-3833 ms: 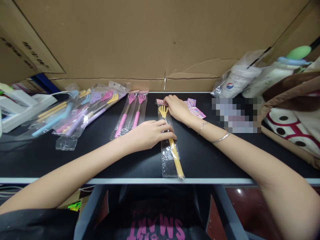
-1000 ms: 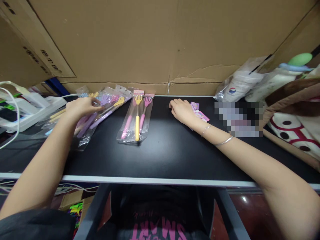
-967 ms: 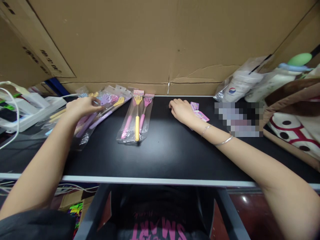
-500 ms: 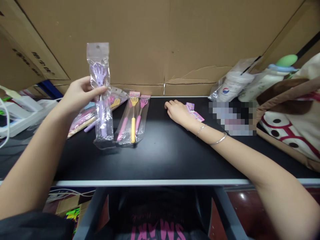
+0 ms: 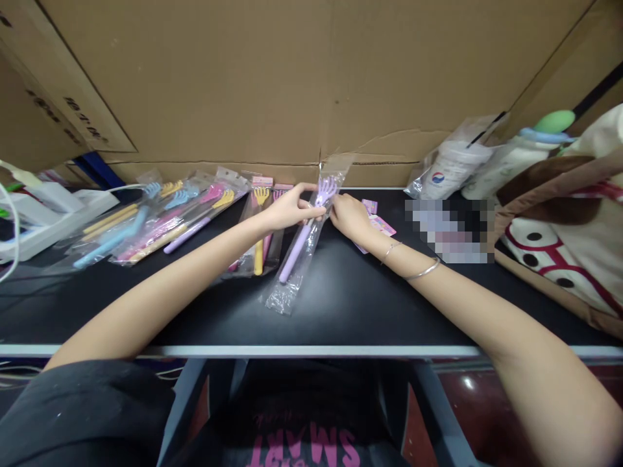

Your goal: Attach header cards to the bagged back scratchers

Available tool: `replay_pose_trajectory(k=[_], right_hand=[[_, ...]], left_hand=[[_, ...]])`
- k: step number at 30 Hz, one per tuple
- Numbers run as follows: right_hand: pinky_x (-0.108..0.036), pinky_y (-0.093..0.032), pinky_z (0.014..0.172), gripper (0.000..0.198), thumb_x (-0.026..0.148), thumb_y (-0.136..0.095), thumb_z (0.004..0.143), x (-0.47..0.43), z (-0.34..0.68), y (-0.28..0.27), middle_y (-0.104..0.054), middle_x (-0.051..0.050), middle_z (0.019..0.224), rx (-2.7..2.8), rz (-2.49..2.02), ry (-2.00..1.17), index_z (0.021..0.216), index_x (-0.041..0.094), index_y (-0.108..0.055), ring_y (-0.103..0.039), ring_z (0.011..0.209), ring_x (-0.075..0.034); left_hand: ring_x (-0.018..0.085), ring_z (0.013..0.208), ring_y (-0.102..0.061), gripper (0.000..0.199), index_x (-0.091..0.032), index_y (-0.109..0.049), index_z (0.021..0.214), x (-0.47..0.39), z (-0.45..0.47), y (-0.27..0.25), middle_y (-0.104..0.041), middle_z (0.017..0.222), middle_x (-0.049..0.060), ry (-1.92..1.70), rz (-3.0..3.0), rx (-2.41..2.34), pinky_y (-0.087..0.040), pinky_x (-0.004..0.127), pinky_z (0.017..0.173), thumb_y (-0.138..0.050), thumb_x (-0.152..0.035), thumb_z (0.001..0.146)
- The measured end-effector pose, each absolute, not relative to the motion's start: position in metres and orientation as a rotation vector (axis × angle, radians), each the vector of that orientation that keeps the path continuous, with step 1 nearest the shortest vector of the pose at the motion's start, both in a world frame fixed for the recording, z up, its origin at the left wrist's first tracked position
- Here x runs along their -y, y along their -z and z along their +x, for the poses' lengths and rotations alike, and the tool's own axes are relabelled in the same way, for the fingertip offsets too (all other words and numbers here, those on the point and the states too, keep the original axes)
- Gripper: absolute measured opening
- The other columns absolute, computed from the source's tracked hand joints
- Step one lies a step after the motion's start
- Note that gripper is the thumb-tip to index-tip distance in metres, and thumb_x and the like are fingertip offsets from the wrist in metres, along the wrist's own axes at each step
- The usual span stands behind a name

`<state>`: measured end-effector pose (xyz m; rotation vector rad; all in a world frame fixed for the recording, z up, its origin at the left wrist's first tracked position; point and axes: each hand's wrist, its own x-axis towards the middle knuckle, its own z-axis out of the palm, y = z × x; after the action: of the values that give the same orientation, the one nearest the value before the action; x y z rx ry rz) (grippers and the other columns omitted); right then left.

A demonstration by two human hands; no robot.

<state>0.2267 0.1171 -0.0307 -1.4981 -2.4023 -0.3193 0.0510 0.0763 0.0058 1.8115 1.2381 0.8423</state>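
My left hand grips a purple back scratcher in a clear plastic bag, pinched just below its claw-shaped head. The bag tilts, its top leaning right and its handle end low over the black table. Right beside the claw is my right hand, its fingers curled in; whatever they hold is hidden. Small pink and purple printed cards lie behind and beside that wrist. Under and behind my left forearm rest bagged back scratchers, one with a yellow handle and some pink.
More bagged back scratchers in several colours spread over the left of the table. A white power strip stands at far left. On the right are a bagged drink cup, a bottle and a cloth bag. Cardboard walls the back.
My left hand has carried the bagged purple back scratcher rightward from over the left pile to my right hand, tilting it. My right hand has shifted slightly right and stays near the cards.
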Motion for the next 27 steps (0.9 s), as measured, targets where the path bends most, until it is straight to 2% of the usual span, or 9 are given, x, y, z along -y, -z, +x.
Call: replay_pose_trajectory(k=[3, 6, 8, 11, 15, 19, 22, 24, 27], right_hand=[[-0.034, -0.044, 0.077, 0.032, 0.017, -0.039, 0.094, -0.118, 0.227, 0.030, -0.069, -0.019, 0.111, 2.405, -1.532, 0.287, 0.115, 0.011, -0.063, -0.065, 0.098, -0.030], [-0.035, -0.044, 0.080, 0.034, 0.016, -0.038, 0.094, -0.118, 0.227, 0.030, -0.068, -0.018, 0.116, 2.440, -1.460, 0.274, 0.121, 0.010, -0.060, -0.062, 0.105, -0.030], [-0.037, -0.043, 0.082, 0.036, 0.015, -0.039, 0.093, -0.120, 0.228, 0.033, -0.066, -0.018, 0.121, 2.459, -1.400, 0.290, 0.123, 0.010, -0.058, -0.058, 0.110, -0.030], [-0.038, -0.042, 0.082, 0.034, 0.015, -0.040, 0.092, -0.124, 0.229, 0.036, -0.066, -0.017, 0.120, 2.476, -1.374, 0.319, 0.119, 0.011, -0.060, -0.055, 0.110, -0.030], [-0.038, -0.039, 0.081, 0.029, 0.018, -0.040, 0.093, -0.124, 0.230, 0.036, -0.068, -0.015, 0.112, 2.472, -1.365, 0.320, 0.109, 0.014, -0.064, -0.054, 0.107, -0.029], [-0.039, -0.036, 0.082, 0.028, 0.022, -0.041, 0.093, -0.122, 0.229, 0.033, -0.071, -0.013, 0.107, 2.419, -1.341, 0.296, 0.103, 0.016, -0.066, -0.055, 0.105, -0.029], [-0.039, -0.035, 0.085, 0.031, 0.019, -0.037, 0.094, -0.121, 0.227, 0.032, -0.071, -0.012, 0.107, 2.373, -1.325, 0.280, 0.103, 0.016, -0.066, -0.056, 0.105, -0.029], [-0.039, -0.034, 0.087, 0.032, 0.018, -0.036, 0.094, -0.120, 0.226, 0.032, -0.071, -0.012, 0.107, 2.356, -1.320, 0.270, 0.105, 0.016, -0.066, -0.057, 0.105, -0.028], [-0.039, -0.034, 0.089, 0.035, 0.021, -0.033, 0.096, -0.119, 0.225, 0.031, -0.071, -0.012, 0.108, 2.344, -1.299, 0.261, 0.108, 0.016, -0.066, -0.058, 0.105, -0.028]], left_hand=[[0.012, 0.067, -0.062, 0.071, -0.010, -0.036, 0.142, -0.084, 0.056, 0.010, -0.072, 0.079, 0.003, -0.786, 1.906, -1.244, -0.047, 0.025, 0.070, -0.067, -0.031, 0.082], [0.015, 0.080, -0.067, 0.070, -0.011, -0.031, 0.145, -0.083, 0.052, 0.019, -0.073, 0.085, 0.004, -0.740, 1.993, -1.283, -0.049, 0.028, 0.080, -0.060, -0.039, 0.087], [0.018, 0.090, -0.067, 0.064, -0.014, -0.037, 0.142, -0.080, 0.048, 0.021, -0.074, 0.094, 0.005, -0.692, 2.121, -1.377, -0.049, 0.031, 0.085, -0.056, -0.045, 0.089], [0.024, 0.106, -0.064, 0.049, -0.018, -0.060, 0.123, -0.073, 0.044, 0.019, -0.071, 0.110, 0.009, -0.596, 2.431, -1.579, -0.047, 0.035, 0.091, -0.048, -0.054, 0.092], [0.028, 0.110, -0.063, 0.051, -0.017, -0.072, 0.103, -0.064, 0.048, 0.011, -0.071, 0.111, 0.012, -0.466, 2.638, -1.678, -0.043, 0.039, 0.098, -0.036, -0.053, 0.096], [0.029, 0.109, -0.064, 0.062, -0.020, -0.074, 0.104, -0.061, 0.052, 0.005, -0.075, 0.106, 0.009, -0.415, 2.569, -1.670, -0.038, 0.044, 0.104, -0.028, -0.061, 0.096], [0.029, 0.108, -0.066, 0.062, -0.021, -0.070, 0.116, -0.064, 0.051, 0.006, -0.075, 0.111, 0.007, -0.369, 2.423, -1.636, -0.040, 0.043, 0.102, -0.037, -0.067, 0.089], [0.028, 0.110, -0.065, 0.058, -0.021, -0.067, 0.119, -0.068, 0.050, 0.007, -0.073, 0.117, 0.006, -0.357, 2.319, -1.589, -0.043, 0.039, 0.101, -0.043, -0.063, 0.087], [0.025, 0.112, -0.064, 0.042, -0.016, -0.066, 0.108, -0.072, 0.049, 0.007, -0.071, 0.120, 0.007, -0.397, 2.179, -1.400, -0.045, 0.033, 0.099, -0.044, -0.044, 0.088]])
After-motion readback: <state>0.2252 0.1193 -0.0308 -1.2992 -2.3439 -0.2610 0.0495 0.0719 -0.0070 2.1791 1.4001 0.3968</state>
